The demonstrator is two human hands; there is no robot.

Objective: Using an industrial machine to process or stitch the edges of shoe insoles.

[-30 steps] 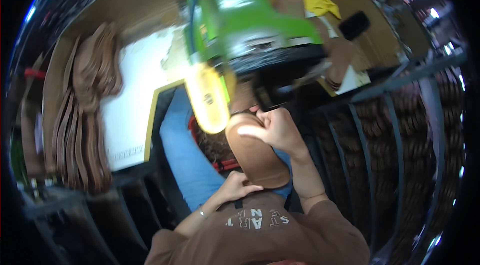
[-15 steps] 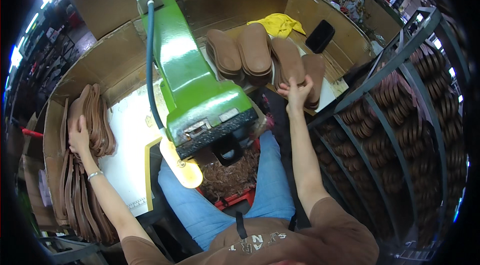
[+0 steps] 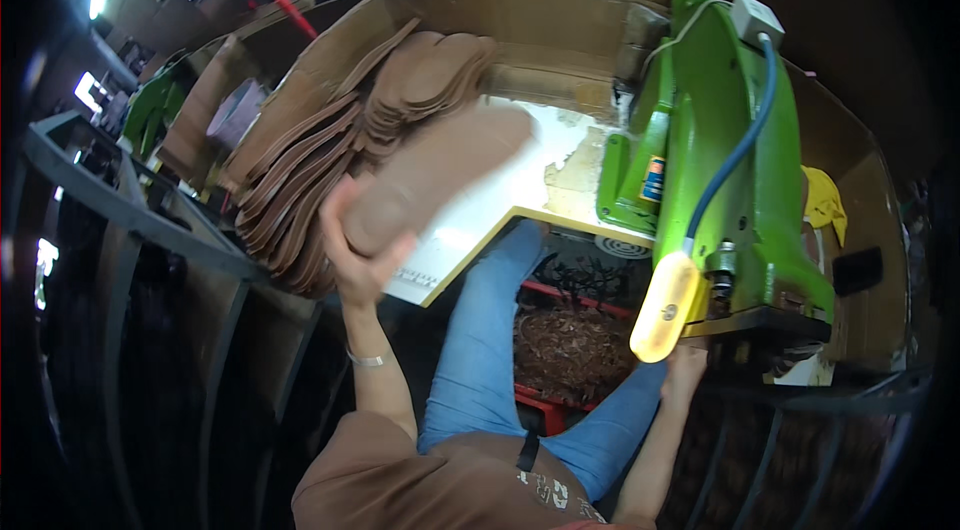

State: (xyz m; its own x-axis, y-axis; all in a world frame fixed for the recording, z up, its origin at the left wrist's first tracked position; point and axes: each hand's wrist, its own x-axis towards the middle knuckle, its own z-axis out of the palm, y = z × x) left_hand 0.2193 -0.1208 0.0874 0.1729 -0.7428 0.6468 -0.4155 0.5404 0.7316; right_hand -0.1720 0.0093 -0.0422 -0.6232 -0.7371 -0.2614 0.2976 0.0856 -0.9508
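My left hand (image 3: 358,255) grips the heel end of a brown shoe sole (image 3: 440,175), with fingers along one side and the thumb along the other. The sole is tilted over the white tabletop (image 3: 500,192) and smeared by motion. Just beyond my left hand lie a leaning row of brown soles (image 3: 300,185) and a further stack of soles (image 3: 425,80). My right hand (image 3: 686,370) is low beside the head of a green machine (image 3: 735,180), below its glowing lamp (image 3: 665,308). The machine hides its fingers, so what they hold does not show.
Cardboard walls (image 3: 540,25) ring the worktable. Between my knees stands a red bin with brown trimmings (image 3: 565,355). A yellow cloth (image 3: 824,202) and a dark phone-like slab (image 3: 857,270) lie right of the machine. Metal rack bars (image 3: 110,320) stand close on the left.
The view has swung left. My left hand has lifted a sole from the row and brought it over the tabletop. My right hand has left the soles at right and come beside the machine head.
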